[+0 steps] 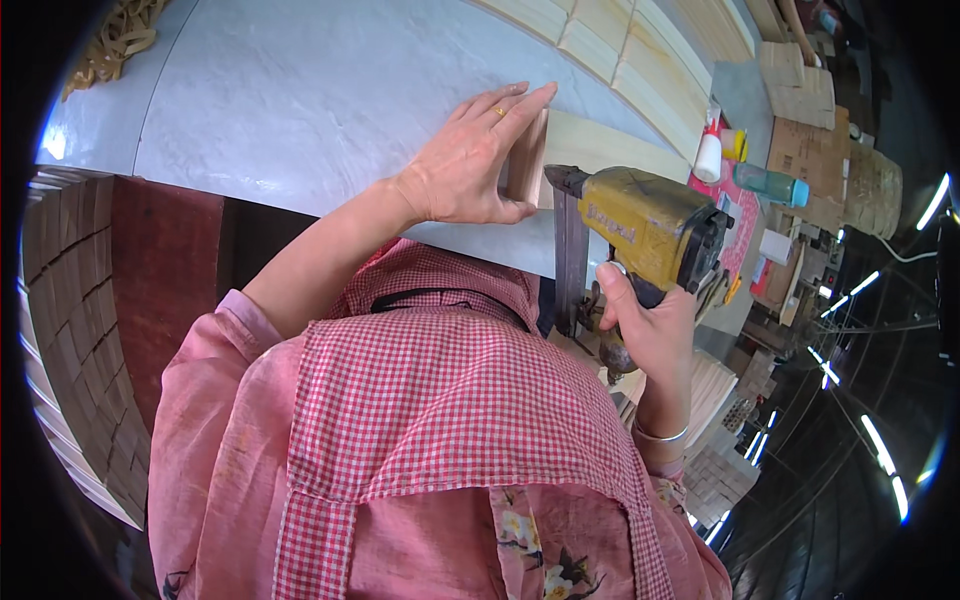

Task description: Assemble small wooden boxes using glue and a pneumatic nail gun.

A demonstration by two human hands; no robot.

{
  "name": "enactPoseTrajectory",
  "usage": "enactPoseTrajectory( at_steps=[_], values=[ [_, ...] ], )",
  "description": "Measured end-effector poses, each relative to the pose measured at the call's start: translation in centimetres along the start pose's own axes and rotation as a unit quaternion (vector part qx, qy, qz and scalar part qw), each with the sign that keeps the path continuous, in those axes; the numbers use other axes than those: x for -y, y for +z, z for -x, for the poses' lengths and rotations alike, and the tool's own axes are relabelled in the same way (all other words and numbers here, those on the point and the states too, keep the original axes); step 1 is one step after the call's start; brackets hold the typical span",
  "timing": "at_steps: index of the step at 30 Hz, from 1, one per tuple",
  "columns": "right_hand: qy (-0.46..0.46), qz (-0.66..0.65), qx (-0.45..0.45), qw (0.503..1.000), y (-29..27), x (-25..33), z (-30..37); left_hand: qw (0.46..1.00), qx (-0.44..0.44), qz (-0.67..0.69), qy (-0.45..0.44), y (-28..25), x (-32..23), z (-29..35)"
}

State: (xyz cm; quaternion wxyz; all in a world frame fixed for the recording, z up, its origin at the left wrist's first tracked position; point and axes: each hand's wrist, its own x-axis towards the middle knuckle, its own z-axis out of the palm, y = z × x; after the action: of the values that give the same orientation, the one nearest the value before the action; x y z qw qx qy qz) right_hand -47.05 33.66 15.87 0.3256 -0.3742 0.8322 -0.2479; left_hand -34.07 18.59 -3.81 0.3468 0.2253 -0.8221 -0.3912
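Around nail gun, closed right hand

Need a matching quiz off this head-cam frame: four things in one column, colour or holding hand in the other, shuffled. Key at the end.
Things
1. Nail gun
2. Apron
3. Small wooden piece
4. Tabletop

Colour or hand
A. Pale grey with faint marbling
B. Between the thumb and fingers of the left hand
C. Red-and-white check
D. Gripped in the right hand

Pairs: 1-D, 2-C, 3-B, 4-A
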Motion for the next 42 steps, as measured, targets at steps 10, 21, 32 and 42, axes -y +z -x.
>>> enactPoseTrajectory(
  at_steps=[10, 21, 32, 42],
  values=[
    [0.006, 0.002, -0.004, 1.0, 0.0, 0.6, -0.6, 1.0, 0.001, 0.003, -0.009, -0.3, -0.2, -0.1],
    [0.03, 0.009, 0.003, 1.0, -0.1, 1.0, -0.8, 1.0, 0.003, 0.006, -0.016, -0.2, -0.1, -0.1],
    [0.037, -0.007, 0.011, 0.999, -0.4, 1.1, -1.4, 0.99, -0.067, 0.104, -0.069, -2.8, -1.2, 1.7],
    [0.043, 0.015, 0.007, 0.999, -2.0, 2.6, -3.5, 0.972, -0.101, 0.012, -0.211, -1.4, -3.0, 0.3]
  ],
)
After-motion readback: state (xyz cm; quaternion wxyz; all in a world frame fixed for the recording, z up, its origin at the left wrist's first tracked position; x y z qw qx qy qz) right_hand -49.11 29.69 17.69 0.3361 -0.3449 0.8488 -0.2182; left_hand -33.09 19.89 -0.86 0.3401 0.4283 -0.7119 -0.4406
